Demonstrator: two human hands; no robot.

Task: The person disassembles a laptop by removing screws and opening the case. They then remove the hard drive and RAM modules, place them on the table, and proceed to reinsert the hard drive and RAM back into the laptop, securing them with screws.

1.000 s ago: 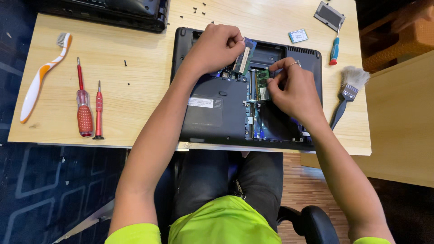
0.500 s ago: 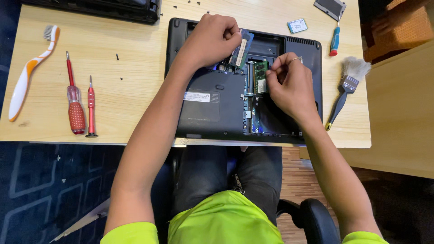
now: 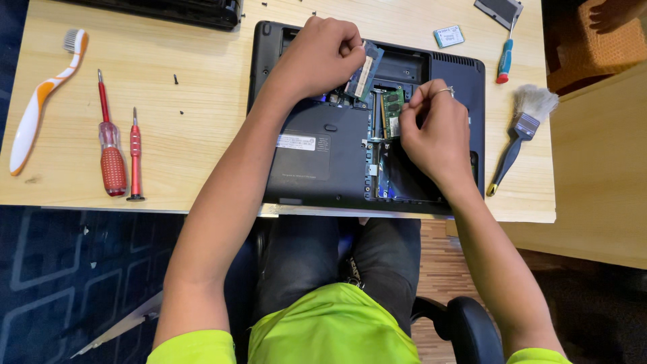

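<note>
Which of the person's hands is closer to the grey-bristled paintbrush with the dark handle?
The right hand. It rests on the open laptop's underside, just left of the grey-bristled paintbrush. The left hand holds a blue memory module farther left.

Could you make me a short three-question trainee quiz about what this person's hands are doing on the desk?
1. True or false: the left hand holds a blue memory module above the opened laptop.
2. Which tool lies right of the laptop? A) paintbrush B) hammer C) pliers
3. Fill in: the right hand touches the green ____ seated in the laptop.

Key
1. True
2. A
3. memory module
</note>
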